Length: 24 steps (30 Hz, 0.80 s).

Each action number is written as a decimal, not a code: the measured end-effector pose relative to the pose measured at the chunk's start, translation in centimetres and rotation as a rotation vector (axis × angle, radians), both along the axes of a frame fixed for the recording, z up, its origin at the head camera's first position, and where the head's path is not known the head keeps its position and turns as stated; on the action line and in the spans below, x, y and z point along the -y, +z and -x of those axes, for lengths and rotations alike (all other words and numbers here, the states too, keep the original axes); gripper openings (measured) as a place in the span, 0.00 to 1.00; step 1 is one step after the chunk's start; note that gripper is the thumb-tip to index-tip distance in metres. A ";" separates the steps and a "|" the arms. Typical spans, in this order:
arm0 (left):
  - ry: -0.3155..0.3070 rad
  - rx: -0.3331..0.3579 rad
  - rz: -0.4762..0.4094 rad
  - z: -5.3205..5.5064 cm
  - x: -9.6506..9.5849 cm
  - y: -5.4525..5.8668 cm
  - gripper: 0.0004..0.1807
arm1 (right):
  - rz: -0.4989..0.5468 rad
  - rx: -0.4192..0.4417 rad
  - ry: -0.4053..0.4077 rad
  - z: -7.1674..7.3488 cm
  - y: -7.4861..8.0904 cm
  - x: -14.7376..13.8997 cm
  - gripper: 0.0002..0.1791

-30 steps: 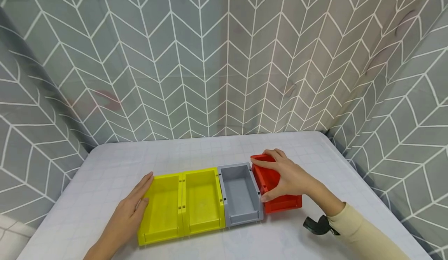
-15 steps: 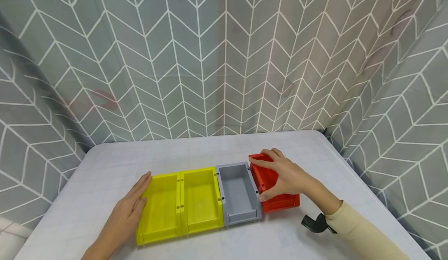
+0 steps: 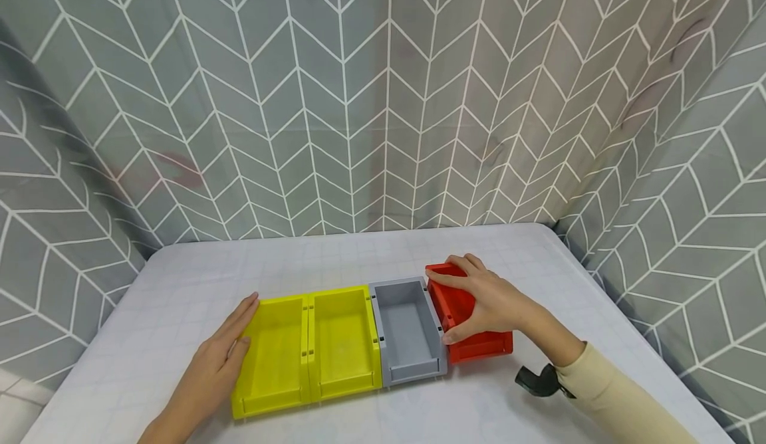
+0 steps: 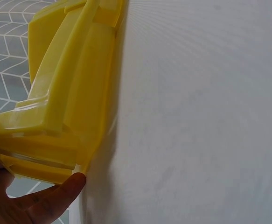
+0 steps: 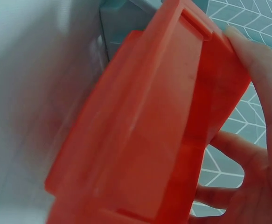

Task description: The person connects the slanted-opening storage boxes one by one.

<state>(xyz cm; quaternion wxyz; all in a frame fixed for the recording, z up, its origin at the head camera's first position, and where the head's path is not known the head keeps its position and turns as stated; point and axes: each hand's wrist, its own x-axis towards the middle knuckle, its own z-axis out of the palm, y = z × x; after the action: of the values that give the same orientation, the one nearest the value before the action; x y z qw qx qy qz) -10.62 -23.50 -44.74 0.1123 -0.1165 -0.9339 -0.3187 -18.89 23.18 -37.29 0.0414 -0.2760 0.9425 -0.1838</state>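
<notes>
Four-sided plastic bins stand in a joined row in the head view: a left yellow bin (image 3: 275, 351), a second yellow bin (image 3: 346, 344), a grey bin (image 3: 409, 328) and, at the right end, a red bin (image 3: 481, 345). My left hand (image 3: 209, 364) rests along the outer side of the left yellow bin, fingers fairly straight. In the left wrist view its fingertips touch that bin's wall. My right hand (image 3: 493, 298) spans the red bin and grips it, thumb at its left rim beside the grey bin. The red bin's side meets the grey bin's edge; how they engage is hidden.
All the bins stand on a white-covered table (image 3: 335, 258). A black curved object (image 3: 536, 382) shows by my right sleeve (image 3: 610, 391). Grey patterned curtains (image 3: 371, 98) enclose the table at the back and sides.
</notes>
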 end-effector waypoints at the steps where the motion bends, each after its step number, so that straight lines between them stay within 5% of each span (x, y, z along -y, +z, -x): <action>1: -0.001 -0.001 0.000 0.0 0.0 0.0 0.31 | -0.002 0.001 0.000 0.0 0.1 0.0 0.59; 24: -0.004 0.004 -0.005 0.0 -0.1 0.2 0.31 | -0.020 0.007 0.006 0.0 -0.3 -0.1 0.61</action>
<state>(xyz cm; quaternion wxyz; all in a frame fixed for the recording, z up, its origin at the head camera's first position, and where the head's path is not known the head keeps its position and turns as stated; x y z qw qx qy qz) -10.60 -23.36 -44.54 0.1100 -0.1176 -0.9332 -0.3214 -18.87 23.32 -37.59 0.0481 -0.2775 0.9434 -0.1751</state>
